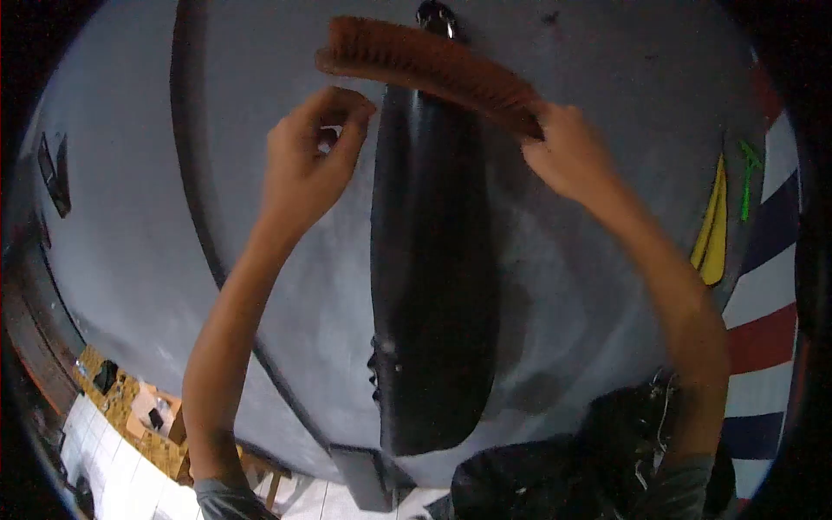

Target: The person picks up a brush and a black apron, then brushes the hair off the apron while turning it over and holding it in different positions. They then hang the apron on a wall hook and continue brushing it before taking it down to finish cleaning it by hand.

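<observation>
My right hand [568, 156] is closed around one end of a long, slightly curved brown brush [433, 65] with a row of bristles. The brush slants up to the left, across the upper part of a long black item [433, 277] hanging against the grey wall. My left hand [312, 156] is beside that item's upper left edge, below the far end of the brush. Its thumb and fingertips come together, and no object shows between them. The black item is widest in its lower half and has a ragged left edge near the bottom.
Above the brush is a dark fixture with a shiny part [438, 19]. Red, white and blue stripes [763, 338] run down the right, near a yellow shape [712, 234] and a green razor shape [747, 178]. Dark bundled material [529, 477] is at lower right, a cardboard box [152, 407] lower left.
</observation>
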The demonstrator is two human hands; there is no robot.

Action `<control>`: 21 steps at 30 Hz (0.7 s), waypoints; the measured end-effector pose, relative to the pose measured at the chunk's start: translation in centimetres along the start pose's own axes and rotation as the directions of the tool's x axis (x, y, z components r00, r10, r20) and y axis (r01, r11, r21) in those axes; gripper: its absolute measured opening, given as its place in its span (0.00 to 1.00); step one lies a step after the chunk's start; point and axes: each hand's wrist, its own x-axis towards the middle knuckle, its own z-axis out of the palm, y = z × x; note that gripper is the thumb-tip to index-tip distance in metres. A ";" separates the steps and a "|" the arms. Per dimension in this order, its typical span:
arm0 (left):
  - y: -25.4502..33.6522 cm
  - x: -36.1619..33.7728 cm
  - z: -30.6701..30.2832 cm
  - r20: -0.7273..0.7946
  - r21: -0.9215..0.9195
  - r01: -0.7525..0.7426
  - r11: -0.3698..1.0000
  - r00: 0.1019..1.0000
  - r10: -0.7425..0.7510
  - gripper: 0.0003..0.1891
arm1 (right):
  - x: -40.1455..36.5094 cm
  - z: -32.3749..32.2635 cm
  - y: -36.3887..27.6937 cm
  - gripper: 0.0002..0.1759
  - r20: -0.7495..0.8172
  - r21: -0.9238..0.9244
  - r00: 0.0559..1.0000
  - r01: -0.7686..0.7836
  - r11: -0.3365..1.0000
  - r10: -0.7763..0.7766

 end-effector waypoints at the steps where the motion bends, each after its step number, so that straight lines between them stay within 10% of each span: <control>1: 0.6 -1.1 -0.2 0.030 -0.003 0.019 1.000 0.999 -0.019 0.05 | -1.0 -0.3 -0.2 0.15 0.024 0.035 1.000 -0.012 0.999 0.011; 10: 5.2 -14.5 -1.0 0.278 0.103 0.180 0.978 0.939 -0.202 0.07 | -16.1 1.4 -1.7 0.17 0.360 -0.050 0.932 -0.013 0.999 0.031; 21: 14.7 -36.2 -0.3 0.577 0.372 0.436 0.820 0.583 -0.572 0.07 | -39.5 1.9 -7.6 0.25 0.907 0.048 0.413 -0.306 0.951 0.087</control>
